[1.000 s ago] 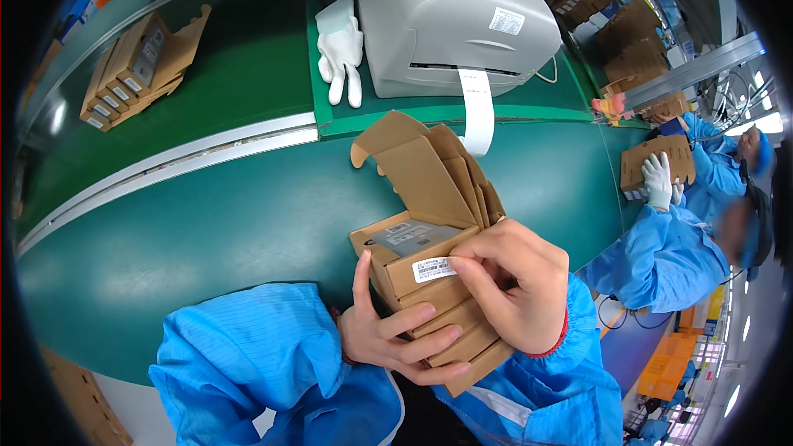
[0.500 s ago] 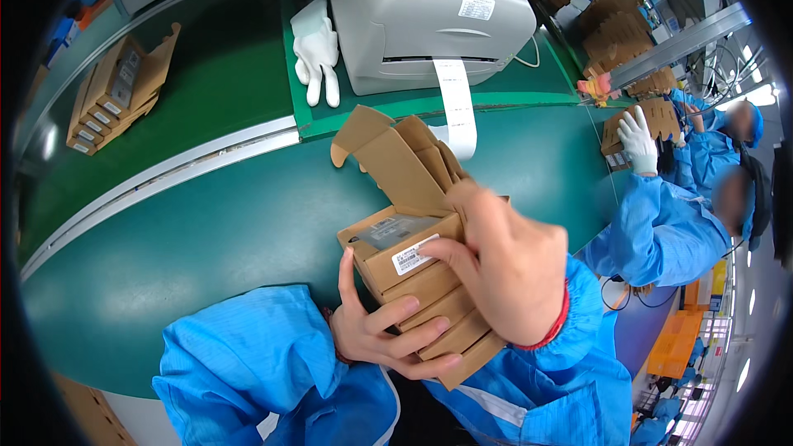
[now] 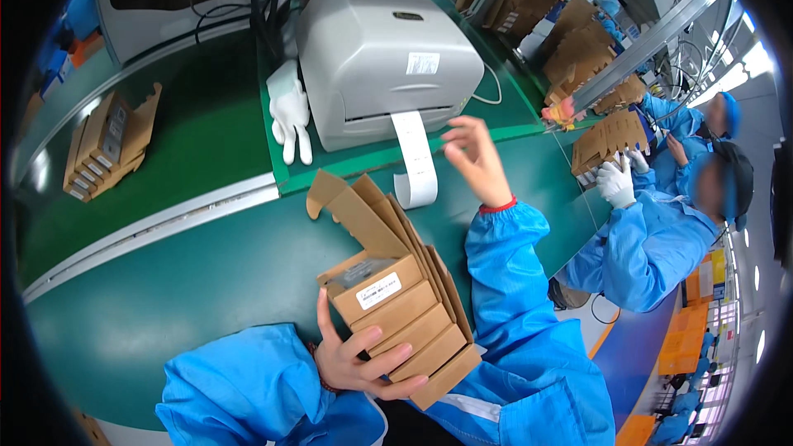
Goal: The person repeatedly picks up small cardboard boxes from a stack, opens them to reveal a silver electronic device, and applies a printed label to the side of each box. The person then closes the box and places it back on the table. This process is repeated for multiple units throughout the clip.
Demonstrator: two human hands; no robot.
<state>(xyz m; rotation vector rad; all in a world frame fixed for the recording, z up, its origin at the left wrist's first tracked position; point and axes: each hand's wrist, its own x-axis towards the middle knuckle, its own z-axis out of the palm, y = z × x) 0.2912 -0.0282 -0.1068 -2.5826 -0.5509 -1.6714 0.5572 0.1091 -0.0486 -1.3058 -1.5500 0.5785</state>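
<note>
My left hand (image 3: pixel 363 361) is wrapped round a stack of several small brown cardboard boxes (image 3: pixel 420 322), held tilted over the near side of the bench. The top box has its lid flap raised, and a grey item shows inside. A white label (image 3: pixel 380 290) sits on that box's front face. Farther off, my right hand (image 3: pixel 477 157) is raised with fingers apart and nothing in it. It is beside the strip of white labels (image 3: pixel 415 157) hanging from the grey label printer (image 3: pixel 388 58), apart from the strip.
A white glove (image 3: pixel 289 111) lies left of the printer. More brown boxes (image 3: pixel 103 149) stand on the far-left bench, behind a metal rail (image 3: pixel 198 219). At right, a co-worker in blue with white gloves (image 3: pixel 615 182) handles cardboard boxes (image 3: pixel 607 144).
My right hand has left the label on the top box and reached forward to the printer's label strip. The left hand keeps hold of the stack. The view has shifted.
</note>
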